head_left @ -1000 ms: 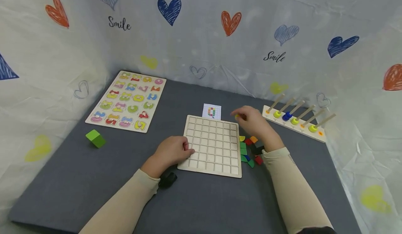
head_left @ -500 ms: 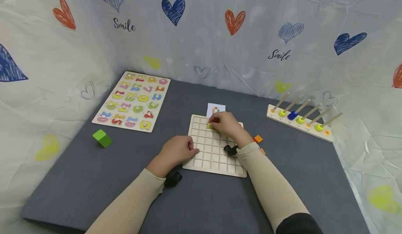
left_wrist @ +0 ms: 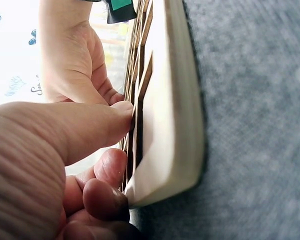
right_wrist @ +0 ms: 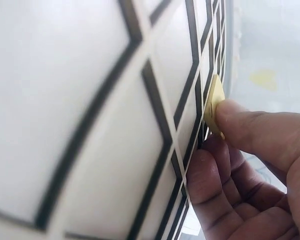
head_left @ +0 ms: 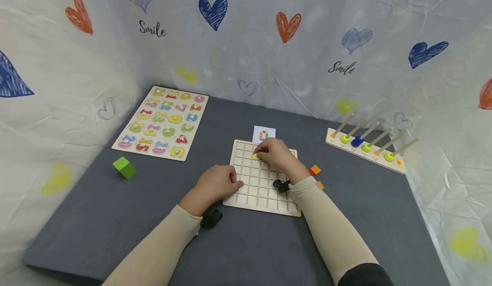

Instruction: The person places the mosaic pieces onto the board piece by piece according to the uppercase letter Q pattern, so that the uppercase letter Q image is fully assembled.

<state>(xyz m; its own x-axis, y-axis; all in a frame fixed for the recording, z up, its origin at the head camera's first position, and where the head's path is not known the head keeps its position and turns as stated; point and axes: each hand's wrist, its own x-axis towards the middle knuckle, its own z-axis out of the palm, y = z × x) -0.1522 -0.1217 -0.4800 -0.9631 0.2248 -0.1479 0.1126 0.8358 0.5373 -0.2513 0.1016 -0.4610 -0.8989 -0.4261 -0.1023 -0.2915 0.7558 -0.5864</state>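
A pale wooden grid board lies flat on the dark table, its square cells divided by raised ridges. At its left edge my left hand holds it, the thumb on the ridges and the other fingers curled at the rim, as the left wrist view shows. My right hand reaches over the far part of the board and pinches a small yellow tile between thumb and fingers. That tile sits tilted at a cell close to the far edge. Behind the board is a picture card with a coloured tile pattern, partly covered by my right hand.
Orange and red tiles lie right of the board, others hidden under my right sleeve. A number puzzle board is at the far left, with a green block near it. A peg stand with rings occupies the far right.
My right hand has moved left from beyond the board's right edge onto its far part, bringing the yellow tile down to the cells. My left hand keeps its place on the board.
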